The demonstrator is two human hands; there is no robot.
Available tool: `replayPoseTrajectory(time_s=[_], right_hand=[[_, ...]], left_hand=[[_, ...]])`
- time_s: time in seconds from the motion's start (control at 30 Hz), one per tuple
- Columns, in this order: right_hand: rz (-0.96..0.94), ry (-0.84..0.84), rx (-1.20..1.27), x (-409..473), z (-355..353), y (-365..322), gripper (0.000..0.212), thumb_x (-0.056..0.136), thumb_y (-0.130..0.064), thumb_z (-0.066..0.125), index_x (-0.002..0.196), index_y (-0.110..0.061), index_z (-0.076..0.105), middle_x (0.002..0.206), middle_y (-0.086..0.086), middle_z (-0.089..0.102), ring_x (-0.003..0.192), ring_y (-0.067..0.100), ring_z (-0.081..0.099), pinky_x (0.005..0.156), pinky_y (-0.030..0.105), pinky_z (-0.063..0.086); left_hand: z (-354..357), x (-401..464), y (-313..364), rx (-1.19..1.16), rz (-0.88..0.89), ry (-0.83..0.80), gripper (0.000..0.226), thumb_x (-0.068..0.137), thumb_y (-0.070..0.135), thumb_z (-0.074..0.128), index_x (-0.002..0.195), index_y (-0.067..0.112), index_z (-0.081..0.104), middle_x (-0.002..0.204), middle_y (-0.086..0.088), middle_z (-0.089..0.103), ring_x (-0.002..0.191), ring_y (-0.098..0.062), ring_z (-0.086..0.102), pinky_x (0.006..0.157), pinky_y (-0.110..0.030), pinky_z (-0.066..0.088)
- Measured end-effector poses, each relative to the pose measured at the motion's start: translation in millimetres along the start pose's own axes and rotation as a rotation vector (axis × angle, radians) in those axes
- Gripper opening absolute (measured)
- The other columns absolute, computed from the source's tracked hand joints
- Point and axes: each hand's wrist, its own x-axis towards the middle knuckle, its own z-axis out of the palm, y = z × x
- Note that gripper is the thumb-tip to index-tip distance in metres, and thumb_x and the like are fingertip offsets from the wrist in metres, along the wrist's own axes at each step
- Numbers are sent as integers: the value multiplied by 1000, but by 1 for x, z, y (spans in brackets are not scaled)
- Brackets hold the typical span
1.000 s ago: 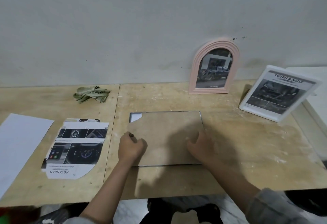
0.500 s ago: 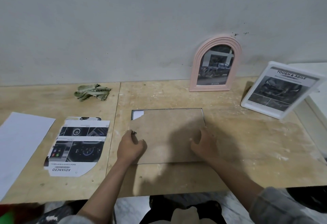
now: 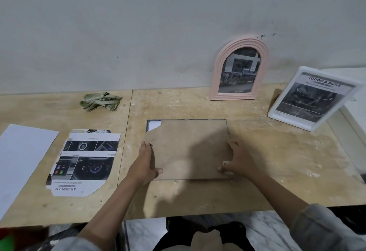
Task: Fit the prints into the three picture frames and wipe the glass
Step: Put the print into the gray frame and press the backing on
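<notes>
A thin dark-edged picture frame lies face down mid-table, its brown backing board (image 3: 188, 141) on top, with a torn far-left corner showing white paper. My left hand (image 3: 145, 164) rests at the board's left edge, fingers straight, thumb on the board. My right hand (image 3: 235, 160) lies on the near right corner, fingers spread. A pink arched frame (image 3: 239, 68) with a truck print leans on the wall. A white frame (image 3: 311, 98) with a "Tough & Agile" print stands tilted at the right. A trimmed "Advanced" print (image 3: 87, 161) lies to the left. A green cloth (image 3: 100, 101) sits far left.
A white paper sheet (image 3: 21, 157) lies at the table's left end. A white block (image 3: 354, 112) stands at the right edge behind the white frame. The wooden table (image 3: 277, 161) meets a grey wall at the back; marble floor shows below the near edge.
My left hand has uncurled from a fist into straight fingers along the board's left edge. My right hand slid toward the near right corner and spread out.
</notes>
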Motion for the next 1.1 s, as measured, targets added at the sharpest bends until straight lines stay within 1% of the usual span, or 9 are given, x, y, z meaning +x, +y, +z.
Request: replayPoseTrajectory(time_s=[0.1, 0.2, 0.37, 0.5, 0.63, 0.73, 0.97, 1.03, 1.1], right_hand=[[-60, -38, -113, 1, -1, 5, 118, 51, -44, 89, 144, -5, 27, 144, 9, 28, 131, 25, 31, 104, 28, 31], [-87, -31, -206, 4, 1, 6, 117, 51, -51, 86, 143, -5, 30, 142, 10, 27, 132, 26, 29, 107, 33, 32], [-115, -2, -407, 6, 1, 8, 111, 55, -64, 76, 141, -11, 31, 141, 10, 28, 129, 28, 29, 105, 40, 30], [-84, -22, -528, 6, 0, 1, 110, 57, -68, 71, 141, -13, 27, 143, 11, 25, 128, 31, 28, 104, 45, 26], [-96, -81, -647, 6, -1, -11, 112, 69, -64, 67, 149, -9, 10, 155, 12, 6, 142, 29, 11, 112, 56, 11], [-93, -116, -699, 7, -3, -19, 113, 73, -60, 66, 149, -6, 3, 156, 10, 4, 144, 25, 6, 113, 57, 7], [-93, -98, -747, 6, 4, -20, 109, 74, -59, 65, 148, -4, 6, 156, 11, 7, 144, 26, 8, 112, 56, 8], [-112, -129, -724, 8, 1, -21, 110, 74, -58, 67, 148, -2, 7, 156, 12, 6, 144, 26, 7, 113, 53, 9], [-149, -170, -720, 11, -4, -22, 109, 72, -56, 71, 146, 1, 15, 156, 15, 8, 144, 26, 10, 113, 48, 14]], left_hand=[[3, 2, 2, 30, -10, 2, 110, 83, 28, 71, 150, 7, -14, 156, -7, -25, 148, -21, -9, 116, -34, 20], [2, 6, 0, 77, -16, -27, 111, 83, 31, 70, 149, 6, -15, 156, -8, -27, 147, -22, -15, 119, -40, 15], [4, 6, 5, 167, -7, -9, 104, 87, 33, 64, 149, 5, -15, 156, -9, -26, 147, -24, -15, 118, -42, 9], [3, 6, 8, 219, 7, -26, 97, 91, 33, 58, 149, 3, -13, 157, -12, -24, 147, -27, -15, 117, -45, 10], [-1, 8, 7, 279, 22, -59, 95, 92, 37, 55, 149, 2, -13, 156, -14, -23, 147, -29, -14, 116, -45, 12], [-2, 8, 9, 306, 19, -71, 96, 92, 39, 54, 149, 1, -13, 156, -15, -24, 147, -29, -14, 117, -44, 11], [-3, 5, 14, 336, 10, -100, 97, 92, 38, 55, 148, 1, -15, 155, -15, -25, 146, -29, -15, 117, -45, 9], [-10, 4, 13, 370, 39, -143, 95, 93, 33, 54, 148, 1, -15, 155, -15, -26, 146, -30, -15, 117, -44, 9], [-21, 6, 9, 428, 86, -188, 90, 92, 24, 53, 149, 2, -14, 156, -14, -23, 147, -28, -12, 118, -41, 10]])
